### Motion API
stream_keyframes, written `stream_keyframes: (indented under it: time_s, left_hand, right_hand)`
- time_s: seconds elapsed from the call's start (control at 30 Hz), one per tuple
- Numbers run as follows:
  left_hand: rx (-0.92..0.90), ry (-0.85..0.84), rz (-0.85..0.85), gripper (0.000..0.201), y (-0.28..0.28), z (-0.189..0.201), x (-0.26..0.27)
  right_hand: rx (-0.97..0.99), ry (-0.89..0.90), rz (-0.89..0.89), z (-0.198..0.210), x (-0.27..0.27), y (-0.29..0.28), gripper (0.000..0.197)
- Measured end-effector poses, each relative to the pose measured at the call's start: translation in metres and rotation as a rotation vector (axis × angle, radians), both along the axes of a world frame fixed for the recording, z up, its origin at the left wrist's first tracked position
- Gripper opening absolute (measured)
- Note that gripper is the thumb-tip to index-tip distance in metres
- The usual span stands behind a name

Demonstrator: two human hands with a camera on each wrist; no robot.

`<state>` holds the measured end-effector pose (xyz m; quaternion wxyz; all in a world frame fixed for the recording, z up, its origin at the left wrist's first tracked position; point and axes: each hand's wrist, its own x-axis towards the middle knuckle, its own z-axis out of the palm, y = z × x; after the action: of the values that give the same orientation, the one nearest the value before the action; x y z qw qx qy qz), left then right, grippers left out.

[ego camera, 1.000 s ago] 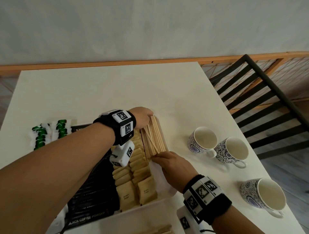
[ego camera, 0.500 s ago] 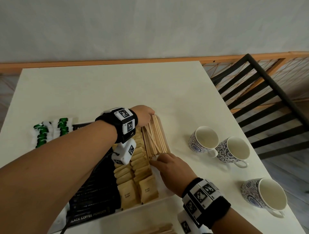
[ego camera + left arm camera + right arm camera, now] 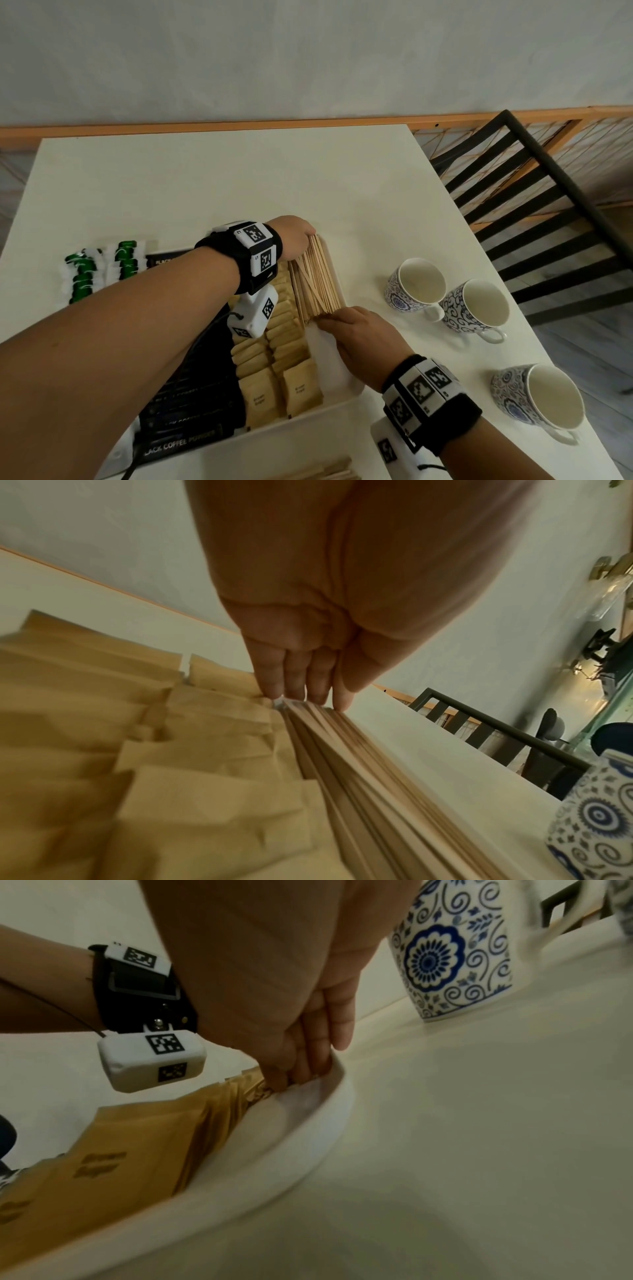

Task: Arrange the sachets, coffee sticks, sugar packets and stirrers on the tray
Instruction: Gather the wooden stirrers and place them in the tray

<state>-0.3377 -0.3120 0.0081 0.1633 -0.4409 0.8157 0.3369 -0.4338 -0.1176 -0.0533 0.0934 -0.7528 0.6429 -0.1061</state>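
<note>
A white tray [image 3: 318, 413] holds black coffee sticks [image 3: 191, 411], rows of brown sugar packets [image 3: 284, 377] and, along its right side, a bundle of wooden stirrers [image 3: 317, 281]. My left hand [image 3: 296, 236] is at the bundle's far end; the left wrist view shows its straight fingertips [image 3: 304, 691] touching the stirrers [image 3: 359, 764] beside the sugar packets [image 3: 171, 750]. My right hand [image 3: 346, 320] presses straight fingers against the bundle's near end, inside the tray [image 3: 291, 1139], where its fingers [image 3: 301, 1066] hide the stirrer tips. Green sachets [image 3: 99, 270] lie at the tray's far left.
Three blue-patterned cups [image 3: 416, 286] [image 3: 474, 308] [image 3: 544, 397] stand on the table to the right of the tray, the nearest close to my right wrist. More loose stirrers [image 3: 322, 472] lie at the bottom edge. A black chair [image 3: 534, 192] stands past the table's right edge.
Both hands stay at the two ends of the stirrer bundle. The right fingers have edged a little closer against the near ends; the bundle looks slightly more even.
</note>
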Motion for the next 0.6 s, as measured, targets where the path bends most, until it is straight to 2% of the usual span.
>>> stream_keyframes:
  time_s: [0.17,0.33,0.43,0.5,0.6]
  left_hand:
    - [-0.007,0.017,-0.003,0.049,0.0,0.001,0.002]
    - [-0.031,0.195,0.1,0.047,0.009,0.021,0.025]
    - [-0.052,0.3,0.133,0.041,0.036,0.036,0.051]
    - [-0.07,0.311,0.076,0.039,0.066,0.043,0.073]
    - [-0.072,0.216,-0.099,0.034,0.114,0.038,0.108]
  right_hand:
    - [0.02,-0.068,-0.01,0.004,-0.002,0.007,0.032]
    - [0.038,-0.154,-0.039,0.013,0.0,0.048,0.031]
    - [0.064,-0.145,-0.004,0.018,0.008,0.075,0.031]
    - [0.083,-0.13,0.019,0.02,0.015,0.092,0.029]
    - [0.13,-0.113,0.061,0.019,0.024,0.114,0.03]
